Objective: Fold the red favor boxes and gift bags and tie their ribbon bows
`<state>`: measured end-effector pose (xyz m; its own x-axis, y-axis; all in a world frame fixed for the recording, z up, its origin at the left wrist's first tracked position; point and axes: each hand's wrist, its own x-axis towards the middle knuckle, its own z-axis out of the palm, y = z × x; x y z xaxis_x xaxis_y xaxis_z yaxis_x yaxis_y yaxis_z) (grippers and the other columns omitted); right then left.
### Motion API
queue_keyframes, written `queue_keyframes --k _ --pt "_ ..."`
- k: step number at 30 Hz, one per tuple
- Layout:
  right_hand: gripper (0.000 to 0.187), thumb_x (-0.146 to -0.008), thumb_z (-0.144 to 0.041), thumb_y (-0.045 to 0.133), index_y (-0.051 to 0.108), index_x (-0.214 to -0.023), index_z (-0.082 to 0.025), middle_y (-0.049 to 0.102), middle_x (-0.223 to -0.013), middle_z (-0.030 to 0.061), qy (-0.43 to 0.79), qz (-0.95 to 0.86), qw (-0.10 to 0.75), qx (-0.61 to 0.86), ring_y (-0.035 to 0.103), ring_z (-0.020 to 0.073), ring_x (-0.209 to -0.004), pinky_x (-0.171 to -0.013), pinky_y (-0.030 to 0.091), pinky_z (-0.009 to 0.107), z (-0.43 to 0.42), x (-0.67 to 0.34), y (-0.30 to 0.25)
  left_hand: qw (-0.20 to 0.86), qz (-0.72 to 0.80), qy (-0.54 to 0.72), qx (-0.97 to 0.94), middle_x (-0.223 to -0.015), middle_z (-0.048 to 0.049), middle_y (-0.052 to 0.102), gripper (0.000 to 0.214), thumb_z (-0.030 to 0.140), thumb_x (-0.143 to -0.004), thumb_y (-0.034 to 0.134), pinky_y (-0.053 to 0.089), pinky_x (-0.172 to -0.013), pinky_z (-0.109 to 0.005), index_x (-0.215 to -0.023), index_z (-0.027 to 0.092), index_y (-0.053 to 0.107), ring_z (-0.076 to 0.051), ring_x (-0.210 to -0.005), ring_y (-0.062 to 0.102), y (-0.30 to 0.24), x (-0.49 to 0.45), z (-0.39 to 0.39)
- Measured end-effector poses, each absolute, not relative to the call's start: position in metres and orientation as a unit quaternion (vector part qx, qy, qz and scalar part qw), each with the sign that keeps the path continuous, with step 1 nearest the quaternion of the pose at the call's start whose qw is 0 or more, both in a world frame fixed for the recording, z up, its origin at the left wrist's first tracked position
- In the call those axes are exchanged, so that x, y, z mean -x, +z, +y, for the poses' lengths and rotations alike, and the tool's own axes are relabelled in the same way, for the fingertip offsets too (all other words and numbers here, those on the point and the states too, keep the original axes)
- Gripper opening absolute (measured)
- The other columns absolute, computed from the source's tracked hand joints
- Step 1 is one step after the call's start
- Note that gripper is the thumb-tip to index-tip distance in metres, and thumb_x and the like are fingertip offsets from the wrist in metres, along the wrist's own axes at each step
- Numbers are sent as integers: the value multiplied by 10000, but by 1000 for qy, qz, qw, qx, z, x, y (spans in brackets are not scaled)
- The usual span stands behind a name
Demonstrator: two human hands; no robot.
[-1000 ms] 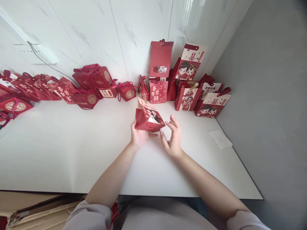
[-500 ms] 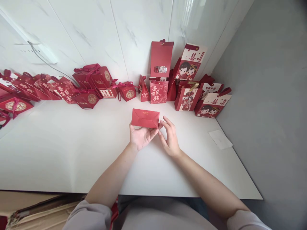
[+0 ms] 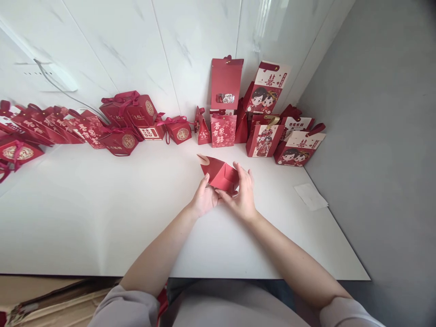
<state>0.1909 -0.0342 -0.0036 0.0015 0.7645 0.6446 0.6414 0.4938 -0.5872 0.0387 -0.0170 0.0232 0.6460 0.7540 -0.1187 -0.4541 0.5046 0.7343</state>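
Note:
Between my hands a red paper gift box (image 3: 218, 176) is tilted above the white table (image 3: 136, 218), with its folded flaps toward the right and a pale notched piece at its upper left end. My left hand (image 3: 205, 196) supports it from below left, the thumb up against its side. On the right end, my right hand (image 3: 243, 193) is wrapped about the box, fingers behind and thumb in front. The fingertips of my left hand are partly hidden beneath it.
Along the wall stand several red boxes with ribbons (image 3: 127, 120) and, to the right, stacked printed gift boxes (image 3: 265, 97). White paper (image 3: 310, 196) lies near the right edge, by a grey partition (image 3: 374, 136). A cardboard box (image 3: 64, 304) sits below the table at left.
The box has been turned, so its flap end now faces right instead of toward me. My right hand has closed onto it; before, it was beside the box with fingers apart.

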Motion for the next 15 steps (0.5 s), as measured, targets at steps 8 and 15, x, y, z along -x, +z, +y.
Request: queue_keyframes --k 8,15 --pt "727 -874 -403 652 290 -1490 -271 523 -1440 142 79 -700 504 500 503 328 -1335 -1182 186 670 -34 -191 -8 846 220 343 -346 -1329 -159 617 755 704 -925 374 460 -1045 -441 -1449 169 474 -323 -1248 568 18 -39 -16" --pt "715 -885 -423 646 298 -1488 -262 511 -1454 137 79 -702 508 492 478 321 -1365 -1190 216 646 -34 -191 -9 846 222 342 -344 -1304 -163 634 761 705 -918 394 466 -1037 -453 -1440 158 482 -332 -1238 579 17 -38 -15"
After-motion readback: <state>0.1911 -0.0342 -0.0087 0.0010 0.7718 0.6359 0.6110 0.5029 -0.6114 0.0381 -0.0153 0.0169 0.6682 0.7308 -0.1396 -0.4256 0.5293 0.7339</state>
